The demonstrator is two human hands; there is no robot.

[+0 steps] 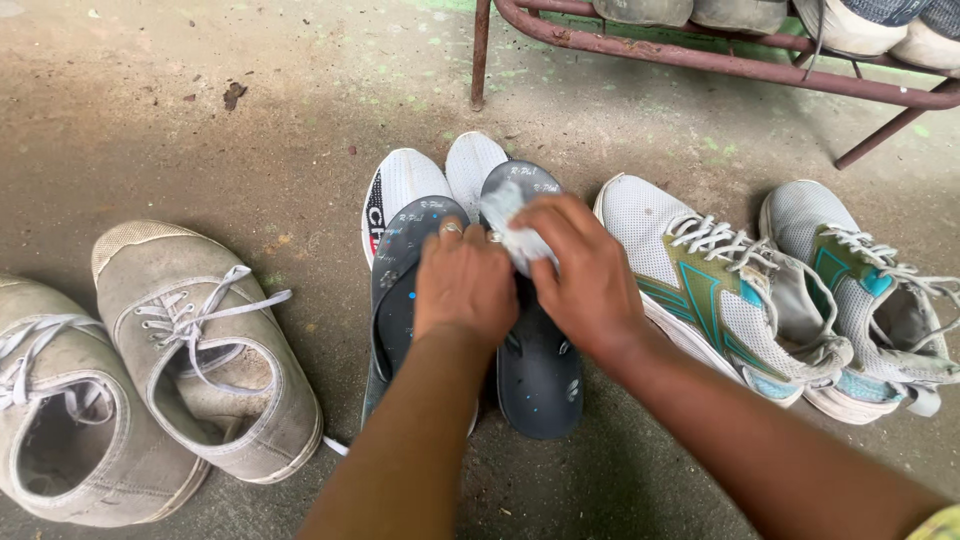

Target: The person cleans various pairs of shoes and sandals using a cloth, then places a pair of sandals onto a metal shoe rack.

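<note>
A pair of dark blue flip-flops lies on top of a white pair of shoes (400,185) in the middle of the concrete floor. My left hand (462,285) presses down on the left flip-flop (395,290), a ring on one finger. My right hand (585,275) grips a pale crumpled cloth (512,225) against the upper part of the right flip-flop (540,375).
Two grey canvas lace-up shoes (200,350) sit at the left. A white mesh pair of sneakers with green and teal trim (720,290) stands at the right. A rusty metal rack (720,62) holding more shoes crosses the top. Bare concrete floor (200,120) stretches at upper left.
</note>
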